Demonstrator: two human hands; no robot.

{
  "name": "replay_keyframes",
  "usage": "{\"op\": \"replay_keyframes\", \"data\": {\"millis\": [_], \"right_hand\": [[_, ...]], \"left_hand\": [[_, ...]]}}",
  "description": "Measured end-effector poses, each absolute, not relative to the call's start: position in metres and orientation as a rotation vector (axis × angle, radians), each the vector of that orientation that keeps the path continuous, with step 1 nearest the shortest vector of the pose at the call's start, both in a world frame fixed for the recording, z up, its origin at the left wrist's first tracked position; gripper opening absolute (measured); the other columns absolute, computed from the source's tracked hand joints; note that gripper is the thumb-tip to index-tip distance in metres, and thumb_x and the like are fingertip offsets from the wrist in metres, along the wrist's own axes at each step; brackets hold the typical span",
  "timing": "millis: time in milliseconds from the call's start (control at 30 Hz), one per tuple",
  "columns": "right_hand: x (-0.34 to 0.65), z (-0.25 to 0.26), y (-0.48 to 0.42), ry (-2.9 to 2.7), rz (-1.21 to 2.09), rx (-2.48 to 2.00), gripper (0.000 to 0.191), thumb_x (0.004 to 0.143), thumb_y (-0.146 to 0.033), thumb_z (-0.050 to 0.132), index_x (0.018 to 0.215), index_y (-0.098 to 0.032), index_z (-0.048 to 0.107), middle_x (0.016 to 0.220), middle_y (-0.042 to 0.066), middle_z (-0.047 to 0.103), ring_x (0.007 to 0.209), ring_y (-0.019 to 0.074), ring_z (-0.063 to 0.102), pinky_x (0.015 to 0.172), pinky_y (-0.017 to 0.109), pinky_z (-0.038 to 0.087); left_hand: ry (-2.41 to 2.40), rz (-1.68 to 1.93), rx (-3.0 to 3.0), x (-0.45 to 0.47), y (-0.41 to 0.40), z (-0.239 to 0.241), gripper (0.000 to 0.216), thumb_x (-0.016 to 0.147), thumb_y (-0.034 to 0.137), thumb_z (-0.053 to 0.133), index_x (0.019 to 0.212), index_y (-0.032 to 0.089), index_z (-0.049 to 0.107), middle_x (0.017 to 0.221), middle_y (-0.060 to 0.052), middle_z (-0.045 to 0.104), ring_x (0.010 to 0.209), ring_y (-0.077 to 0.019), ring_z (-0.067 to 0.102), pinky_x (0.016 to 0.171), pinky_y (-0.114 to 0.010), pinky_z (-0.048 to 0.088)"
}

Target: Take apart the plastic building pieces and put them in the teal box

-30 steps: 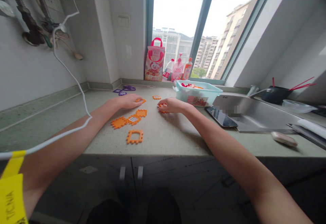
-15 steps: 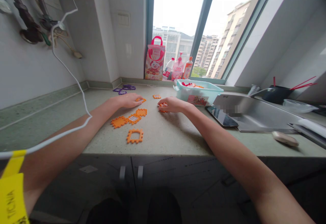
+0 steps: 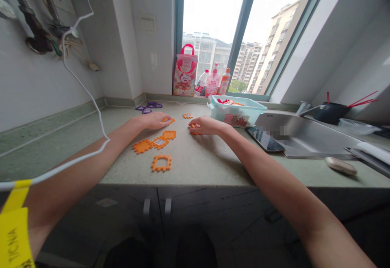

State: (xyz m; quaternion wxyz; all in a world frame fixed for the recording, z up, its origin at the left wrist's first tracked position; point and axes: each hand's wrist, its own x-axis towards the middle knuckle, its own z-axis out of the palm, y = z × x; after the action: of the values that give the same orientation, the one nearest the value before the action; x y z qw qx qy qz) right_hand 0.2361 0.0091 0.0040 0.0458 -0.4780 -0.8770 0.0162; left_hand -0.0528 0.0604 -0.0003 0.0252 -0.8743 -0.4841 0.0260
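Observation:
My left hand [image 3: 154, 120] rests low over the counter with its fingers stretched out, touching an orange interlocking tile [image 3: 168, 120] at the fingertips. Across from it, my right hand [image 3: 208, 125] curls its fingers round another orange interlocking tile [image 3: 195, 125], partly hidden under them. Between and behind the hands lies a small orange tile [image 3: 187, 116]. In front of my left hand, a plain orange tile [image 3: 142, 146], one with a white patterned centre [image 3: 159, 142] and a third orange tile [image 3: 169, 134] lie close together. A hollow orange frame piece [image 3: 161, 163] sits nearer the counter edge.
Several purple pieces [image 3: 146, 108] lie at the back left. A light-blue tub [image 3: 258, 107] of red and orange pieces stands behind my right hand. Right of it are a phone [image 3: 265, 139], a steel sink [image 3: 304, 131] and a beige oval case [image 3: 340, 166]. A white cable [image 3: 98, 109] hangs over my left arm.

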Motion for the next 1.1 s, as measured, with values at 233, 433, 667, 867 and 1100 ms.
{"op": "replay_keyframes", "data": {"millis": [233,433,667,867,1100], "right_hand": [[0.2352,0.0059,0.0073,-2.683,0.067,-1.479,0.04,0.102,-0.043,0.064,0.136,-0.023,0.075,0.113,0.009,0.082,0.101,0.0224,0.076,0.088,0.027,0.052],[0.2349,0.0061,0.0069,-2.685,0.054,-1.481,0.041,0.102,-0.044,0.064,0.136,-0.024,0.075,0.116,0.009,0.081,0.104,0.0228,0.076,0.089,0.027,0.052],[0.2357,0.0038,0.0089,-2.687,0.036,-1.463,0.04,0.102,-0.044,0.064,0.136,-0.024,0.074,0.126,0.01,0.079,0.11,0.0237,0.075,0.092,0.027,0.052],[0.2355,0.0059,0.0068,-2.678,0.053,-1.489,0.04,0.102,-0.044,0.065,0.136,-0.026,0.075,0.122,0.008,0.08,0.106,0.022,0.075,0.088,0.025,0.052],[0.2337,0.0076,0.0045,-2.678,0.084,-1.496,0.04,0.102,-0.042,0.065,0.135,-0.024,0.075,0.114,0.009,0.081,0.101,0.0222,0.075,0.087,0.027,0.051]], "left_hand": [[-1.479,0.076,-2.707,-0.0532,0.0618,-0.0014,0.069,0.101,0.058,0.036,0.154,0.018,0.057,0.154,-0.014,0.06,0.139,-0.0285,0.058,0.118,-0.036,0.042],[-1.477,0.073,-2.711,-0.0525,0.0611,-0.0012,0.069,0.1,0.057,0.037,0.153,0.017,0.057,0.154,-0.015,0.06,0.138,-0.0295,0.059,0.117,-0.037,0.044],[-1.49,0.082,-2.696,-0.0521,0.0608,-0.0013,0.069,0.101,0.057,0.037,0.154,0.017,0.057,0.154,-0.015,0.06,0.138,-0.0297,0.058,0.117,-0.036,0.043],[-1.5,0.088,-2.7,-0.052,0.0614,-0.0012,0.069,0.1,0.057,0.037,0.154,0.017,0.056,0.154,-0.015,0.06,0.139,-0.0294,0.058,0.117,-0.036,0.043],[-1.504,0.084,-2.711,-0.0518,0.0599,-0.0007,0.069,0.101,0.057,0.036,0.155,0.018,0.055,0.155,-0.014,0.059,0.14,-0.0279,0.057,0.119,-0.036,0.042]]}}
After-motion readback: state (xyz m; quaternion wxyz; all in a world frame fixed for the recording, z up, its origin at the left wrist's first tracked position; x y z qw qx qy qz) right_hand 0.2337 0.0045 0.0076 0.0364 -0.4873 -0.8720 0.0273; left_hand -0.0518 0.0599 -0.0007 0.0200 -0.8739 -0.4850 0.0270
